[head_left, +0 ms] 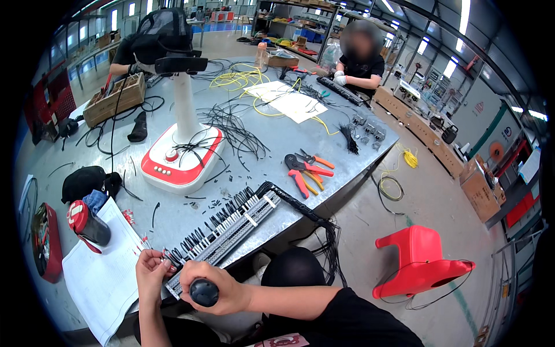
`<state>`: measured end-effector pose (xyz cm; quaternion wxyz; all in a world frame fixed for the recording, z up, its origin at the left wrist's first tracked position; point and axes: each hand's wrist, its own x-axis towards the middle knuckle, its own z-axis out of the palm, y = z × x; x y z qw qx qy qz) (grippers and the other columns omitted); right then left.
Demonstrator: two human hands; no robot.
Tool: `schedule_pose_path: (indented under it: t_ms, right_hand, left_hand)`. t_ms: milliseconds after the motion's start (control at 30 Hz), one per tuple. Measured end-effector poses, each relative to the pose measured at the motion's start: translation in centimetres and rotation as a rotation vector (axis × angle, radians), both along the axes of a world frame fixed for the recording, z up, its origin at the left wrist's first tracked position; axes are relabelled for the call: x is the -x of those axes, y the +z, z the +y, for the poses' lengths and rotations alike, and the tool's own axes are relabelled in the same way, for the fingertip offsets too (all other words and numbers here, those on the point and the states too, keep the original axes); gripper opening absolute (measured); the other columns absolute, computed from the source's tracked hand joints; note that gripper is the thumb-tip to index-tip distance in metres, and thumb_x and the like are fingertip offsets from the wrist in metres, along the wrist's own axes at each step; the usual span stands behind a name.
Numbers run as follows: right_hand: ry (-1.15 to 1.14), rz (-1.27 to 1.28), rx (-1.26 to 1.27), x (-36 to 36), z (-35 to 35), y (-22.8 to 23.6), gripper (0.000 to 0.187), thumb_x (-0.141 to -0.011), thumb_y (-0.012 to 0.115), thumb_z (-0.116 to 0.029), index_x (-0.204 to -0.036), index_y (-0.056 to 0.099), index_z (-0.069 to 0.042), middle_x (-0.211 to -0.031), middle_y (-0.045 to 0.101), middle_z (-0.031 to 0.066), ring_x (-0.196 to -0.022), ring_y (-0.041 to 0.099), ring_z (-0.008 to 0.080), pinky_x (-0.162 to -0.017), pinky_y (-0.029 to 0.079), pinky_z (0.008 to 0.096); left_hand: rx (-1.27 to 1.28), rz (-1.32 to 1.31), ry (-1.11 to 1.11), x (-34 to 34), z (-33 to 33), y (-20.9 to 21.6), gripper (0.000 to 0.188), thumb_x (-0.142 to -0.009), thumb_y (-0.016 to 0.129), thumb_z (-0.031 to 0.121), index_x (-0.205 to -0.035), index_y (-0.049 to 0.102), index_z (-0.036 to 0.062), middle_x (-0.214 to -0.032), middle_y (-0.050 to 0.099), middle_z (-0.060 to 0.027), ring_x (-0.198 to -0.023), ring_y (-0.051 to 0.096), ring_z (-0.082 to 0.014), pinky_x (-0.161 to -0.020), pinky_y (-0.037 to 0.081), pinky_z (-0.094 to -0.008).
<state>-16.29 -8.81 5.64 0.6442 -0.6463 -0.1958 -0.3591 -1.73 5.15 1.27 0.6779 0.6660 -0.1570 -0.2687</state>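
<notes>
A long grey terminal block strip (234,228) lies slantwise along the table's near edge, with a row of black wires and white sleeves on its far side. At its lower left end, my left hand (151,272) pinches a thin wire between thumb and fingers. My right hand (222,289) is wrapped round the dark handle of a screwdriver (204,292), held over the same end of the strip. The screwdriver's blade is hidden beneath the hand. A bundle of black wires (298,202) runs from the strip's far end over the table edge.
A crimping tool (298,173) and pliers lie right of a white-and-red stand (185,156). Left are paper sheets (98,277), a red-lidded cup (87,222) and a red tray (49,248). A red stool (413,260) is on the floor. Two people work across the table.
</notes>
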Motion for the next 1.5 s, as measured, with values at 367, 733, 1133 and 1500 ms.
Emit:
schedule_pose_path:
  t_ms: [367, 733, 1133, 1500]
  right_hand:
    - [0.050, 0.009, -0.081, -0.4, -1.7, 0.8, 0.038, -0.076, 0.071, 0.008, -0.107, 0.054, -0.005, -0.094, 0.063, 0.0108, -0.082, 0.063, 0.0251, -0.080, 0.052, 0.0379]
    - [-0.087, 0.083, -0.095, -0.6, -0.8, 2.1, 0.045, -0.087, 0.077, -0.018, -0.111, 0.039, -0.016, -0.086, 0.057, 0.0046, -0.072, 0.060, 0.0200, -0.076, 0.051, 0.0423]
    - [-0.069, 0.130, -0.098, -0.8, -1.0, 2.5, 0.045, -0.087, 0.077, -0.017, -0.113, 0.041, -0.016, -0.087, 0.058, 0.0045, -0.076, 0.060, 0.0208, -0.081, 0.049, 0.0443]
    - [-0.068, 0.083, -0.109, -1.2, -2.3, 2.1, 0.046, -0.087, 0.077, -0.018, -0.114, 0.041, -0.016, -0.086, 0.058, 0.0054, -0.074, 0.060, 0.0208, -0.080, 0.051, 0.0433]
  left_hand:
    - [-0.055, 0.120, -0.107, -1.6, 0.1, -1.2, 0.009, -0.089, 0.066, 0.010, -0.087, 0.061, 0.0020, -0.075, 0.065, -0.0042, -0.067, 0.061, -0.0110, -0.060, 0.047, -0.0250]
    - [-0.028, 0.044, -0.158, -1.4, 1.3, -1.6, 0.008, -0.091, 0.066, 0.004, -0.094, 0.060, -0.0011, -0.080, 0.065, -0.0036, -0.075, 0.066, -0.0092, -0.070, 0.052, -0.0227]
    - [-0.158, -0.181, -0.219, -1.3, 1.0, -0.5, 0.008, -0.094, 0.061, 0.005, -0.097, 0.058, -0.0024, -0.086, 0.065, -0.0047, -0.078, 0.065, -0.0096, -0.072, 0.052, -0.0237]
    - [0.126, 0.201, -0.043, -0.9, 1.3, -0.3, 0.022, -0.091, 0.053, 0.000, -0.112, 0.057, -0.0001, -0.098, 0.067, -0.0085, -0.090, 0.069, -0.0141, -0.080, 0.055, -0.0257]
